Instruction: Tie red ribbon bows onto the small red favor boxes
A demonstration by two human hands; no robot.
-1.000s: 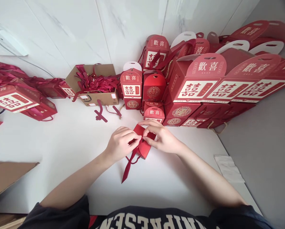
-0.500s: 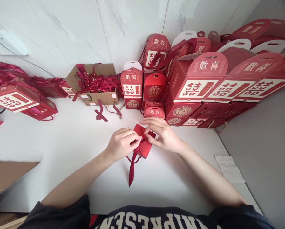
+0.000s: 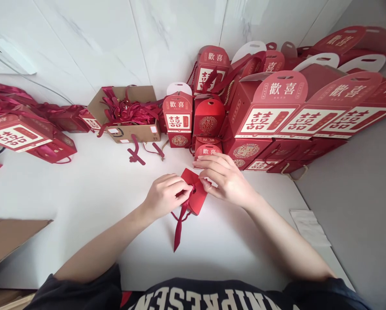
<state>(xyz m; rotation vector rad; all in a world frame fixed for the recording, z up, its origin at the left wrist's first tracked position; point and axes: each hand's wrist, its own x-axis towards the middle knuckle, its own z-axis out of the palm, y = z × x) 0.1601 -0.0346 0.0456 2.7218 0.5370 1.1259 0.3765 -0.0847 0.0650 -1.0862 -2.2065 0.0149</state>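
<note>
A small red gift box (image 3: pixel 199 204) with a rope handle rests on the white table, directly between my hands. Dark red ribbon (image 3: pixel 179 229) runs through the hole in its top, and one tail hangs toward me. My left hand (image 3: pixel 167 193) pinches the ribbon at the hole, with thumb and forefinger closed. On the box's far right side, my right hand (image 3: pixel 226 178) has thumb and forefinger brought together at the ribbon, the other fingers stretched out. The ribbon part at those fingertips is mostly hidden behind them.
A brown carton (image 3: pixel 136 132) full of ribbons stands by the wall, with loose ribbon pieces (image 3: pixel 136 154) before it. Large red gift boxes (image 3: pixel 270 114) are stacked at right, more boxes (image 3: pixel 16 133) at left. A cardboard flap (image 3: pixel 13 239) lies near left, white paper (image 3: pixel 310 227) at right.
My right hand has moved slightly right and away from the hole, its fingers still pinched. My left hand keeps its place at the box, which has stayed put.
</note>
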